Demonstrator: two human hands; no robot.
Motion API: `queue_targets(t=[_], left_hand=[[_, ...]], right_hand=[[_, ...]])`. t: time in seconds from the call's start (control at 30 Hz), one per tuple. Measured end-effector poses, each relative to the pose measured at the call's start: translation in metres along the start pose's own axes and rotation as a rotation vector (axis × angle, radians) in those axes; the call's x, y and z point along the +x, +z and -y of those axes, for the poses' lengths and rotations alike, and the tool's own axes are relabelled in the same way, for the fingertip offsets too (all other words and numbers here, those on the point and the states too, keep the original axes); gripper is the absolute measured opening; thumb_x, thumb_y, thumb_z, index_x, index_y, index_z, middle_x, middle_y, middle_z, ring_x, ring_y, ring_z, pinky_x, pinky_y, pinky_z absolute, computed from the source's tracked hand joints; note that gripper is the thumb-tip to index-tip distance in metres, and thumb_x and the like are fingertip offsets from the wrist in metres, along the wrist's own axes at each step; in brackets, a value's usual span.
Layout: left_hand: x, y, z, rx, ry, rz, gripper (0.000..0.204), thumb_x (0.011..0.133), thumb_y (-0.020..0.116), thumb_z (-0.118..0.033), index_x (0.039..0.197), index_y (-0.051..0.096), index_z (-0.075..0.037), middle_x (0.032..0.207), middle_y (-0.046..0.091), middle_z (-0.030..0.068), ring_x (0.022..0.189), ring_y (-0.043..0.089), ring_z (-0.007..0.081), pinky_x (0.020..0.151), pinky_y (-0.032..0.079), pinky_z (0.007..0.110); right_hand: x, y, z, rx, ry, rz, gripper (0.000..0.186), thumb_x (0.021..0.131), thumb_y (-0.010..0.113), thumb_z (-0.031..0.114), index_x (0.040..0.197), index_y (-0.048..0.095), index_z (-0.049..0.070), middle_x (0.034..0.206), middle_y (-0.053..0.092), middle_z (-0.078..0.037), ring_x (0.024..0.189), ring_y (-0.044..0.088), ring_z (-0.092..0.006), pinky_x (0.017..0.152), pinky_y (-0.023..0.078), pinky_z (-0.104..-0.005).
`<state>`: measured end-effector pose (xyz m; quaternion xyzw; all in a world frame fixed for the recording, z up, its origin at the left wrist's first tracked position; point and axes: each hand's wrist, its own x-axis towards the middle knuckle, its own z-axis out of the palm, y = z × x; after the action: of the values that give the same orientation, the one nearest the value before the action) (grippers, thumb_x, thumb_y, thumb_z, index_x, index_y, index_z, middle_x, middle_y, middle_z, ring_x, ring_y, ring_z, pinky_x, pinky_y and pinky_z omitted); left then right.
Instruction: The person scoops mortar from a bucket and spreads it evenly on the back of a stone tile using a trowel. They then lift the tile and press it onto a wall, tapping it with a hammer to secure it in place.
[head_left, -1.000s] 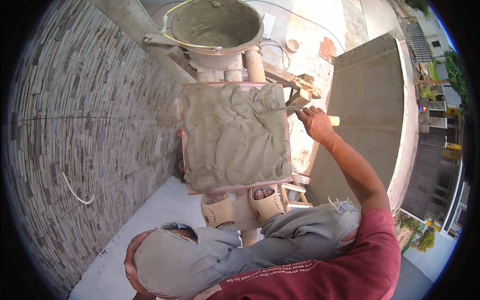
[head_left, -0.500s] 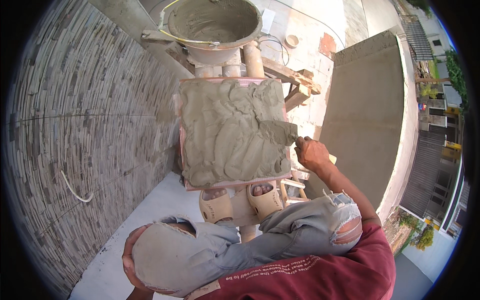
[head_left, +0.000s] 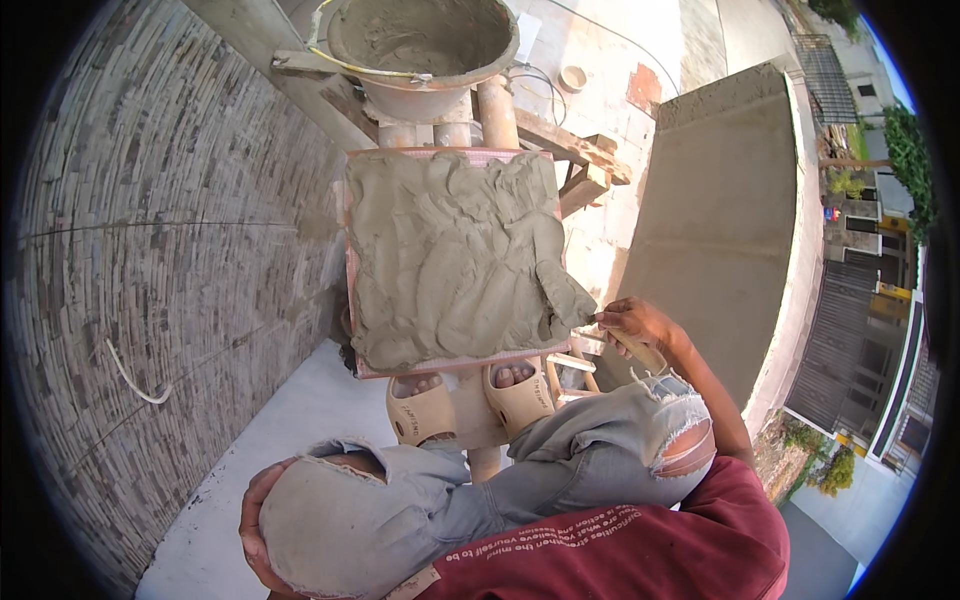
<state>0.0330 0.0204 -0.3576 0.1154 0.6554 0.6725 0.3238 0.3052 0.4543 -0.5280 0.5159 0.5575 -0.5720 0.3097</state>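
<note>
My right hand (head_left: 630,325) is closed round the wooden handle of a trowel (head_left: 568,293), whose mortar-coated blade lies at the right lower part of a square tile (head_left: 349,260) thickly covered in uneven grey mortar (head_left: 450,255). My left hand (head_left: 258,525) curls round the side of my left knee (head_left: 320,515) in torn grey jeans. Below the tile, my feet in beige sandals (head_left: 418,408) stand on a support of round pipes. Beyond the tile, a bucket (head_left: 410,90) holds grey mortar and has a wire handle.
A stone-striped wall (head_left: 170,250) rises on the left. Timber pieces (head_left: 590,165) jut out right of the tile. A grey rendered ledge (head_left: 715,230) runs along the right. Far below lie tiled paving, a cable and a small round container (head_left: 573,78). House fronts show at far right.
My right hand and trowel have moved down along the tile's right side, toward me, leaving smoother strokes in the mortar there. My left hand stays on the knee. The view has shifted slightly.
</note>
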Motion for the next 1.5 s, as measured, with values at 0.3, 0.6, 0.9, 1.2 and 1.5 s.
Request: queue_targets(t=[0.3, 0.6, 0.9, 1.2, 1.5], left_hand=[[0.017, -0.014, -0.010, 0.060, -0.114, 0.033, 0.088, 0.096, 0.036, -0.063, 0.137, 0.043, 0.015, 0.136, 0.055, 0.0292, 0.123, 0.059, 0.0361, 0.105, 0.048, 0.050], [0.018, -0.010, -0.016, 0.051, -0.139, 0.112, 0.090, 0.095, 0.041, -0.071, 0.136, 0.049, 0.009, 0.137, 0.051, 0.0242, 0.130, 0.053, 0.0357, 0.109, 0.044, 0.052], [0.013, -0.003, -0.030, 0.129, -0.136, 0.067, 0.089, 0.097, 0.035, -0.070, 0.134, 0.051, 0.009, 0.136, 0.052, 0.0253, 0.129, 0.053, 0.0356, 0.109, 0.043, 0.051], [0.013, -0.021, -0.017, 0.213, -0.121, 0.100, 0.094, 0.095, 0.035, -0.075, 0.134, 0.052, 0.008, 0.136, 0.054, 0.0231, 0.128, 0.053, 0.0330, 0.109, 0.042, 0.049], [0.010, -0.012, -0.022, 0.099, -0.174, 0.058, 0.096, 0.093, 0.039, -0.077, 0.136, 0.051, 0.008, 0.137, 0.053, 0.0211, 0.130, 0.052, 0.0312, 0.110, 0.042, 0.047]], right_hand=[[-0.011, 0.008, -0.053, -0.575, -0.216, -0.152, 0.032, 0.092, 0.069, 0.032, 0.101, 0.072, 0.001, 0.078, 0.068, -0.017, 0.066, 0.064, -0.0272, 0.062, 0.051, -0.0407], [0.013, 0.015, 0.074, -0.857, -0.504, -0.684, 0.026, 0.095, 0.060, 0.029, 0.098, 0.067, 0.004, 0.093, 0.069, -0.017, 0.085, 0.068, -0.0385, 0.075, 0.056, -0.0478], [0.079, 0.007, 0.118, -0.880, -0.490, -0.525, 0.031, 0.093, 0.061, 0.029, 0.093, 0.069, -0.001, 0.087, 0.069, -0.028, 0.086, 0.068, -0.0445, 0.079, 0.056, -0.0496], [0.051, 0.049, 0.123, -0.514, -0.629, -0.103, 0.030, 0.092, 0.065, 0.025, 0.095, 0.071, -0.004, 0.070, 0.065, -0.019, 0.062, 0.063, -0.0280, 0.063, 0.051, -0.0388], [0.010, -0.010, 0.189, -0.280, -1.024, -0.569, 0.024, 0.091, 0.062, 0.014, 0.107, 0.063, -0.004, 0.087, 0.065, -0.012, 0.065, 0.059, -0.0226, 0.064, 0.049, -0.0340]])
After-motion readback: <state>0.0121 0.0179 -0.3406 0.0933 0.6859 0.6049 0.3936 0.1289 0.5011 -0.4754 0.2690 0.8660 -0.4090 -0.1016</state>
